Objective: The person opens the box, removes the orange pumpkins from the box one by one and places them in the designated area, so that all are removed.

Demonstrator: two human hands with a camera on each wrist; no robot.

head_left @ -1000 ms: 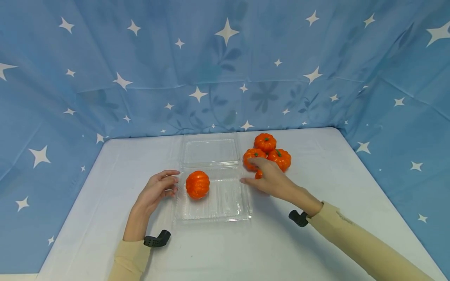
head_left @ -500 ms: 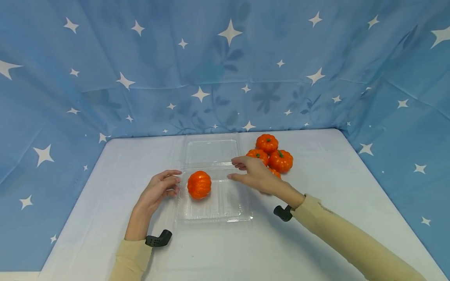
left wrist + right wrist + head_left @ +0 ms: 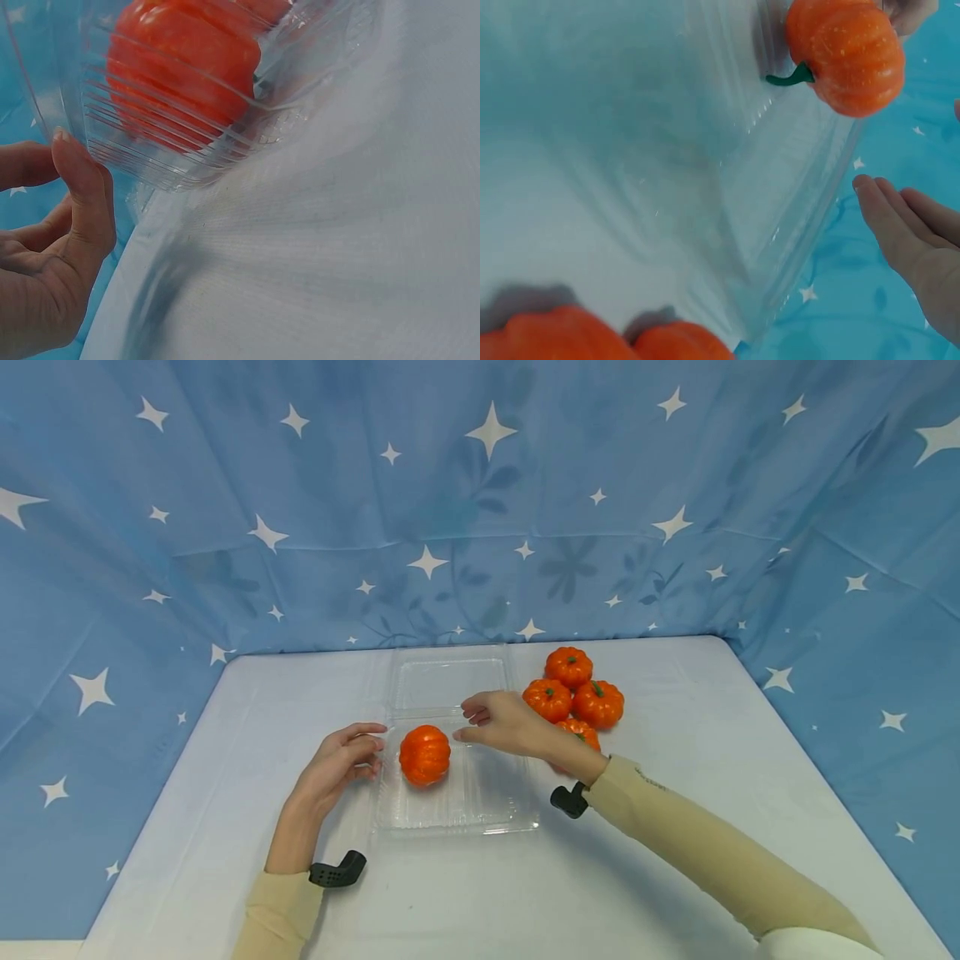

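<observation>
An orange toy pumpkin (image 3: 424,756) lies on its side in the left part of a clear plastic container (image 3: 483,802); its green stem shows in the right wrist view. My left hand (image 3: 336,767) is at the container's left edge, a fingertip (image 3: 66,146) touching the clear wall and the fingers loosely bent. Over the container's back right part hovers my right hand (image 3: 506,724), fingers extended, thumb apart, nothing between them. Its tips point at the pumpkin and stand a little away from it.
Several more pumpkins (image 3: 568,667) sit clustered right of the container, the nearest partly hidden by my right forearm. The container's lid (image 3: 450,681) lies folded back behind it. A blue star-patterned curtain (image 3: 480,510) hangs behind the white table (image 3: 675,760).
My right hand has moved left from above the pumpkin cluster to over the container, near the pumpkin in it. The left hand has stayed at the container's edge.
</observation>
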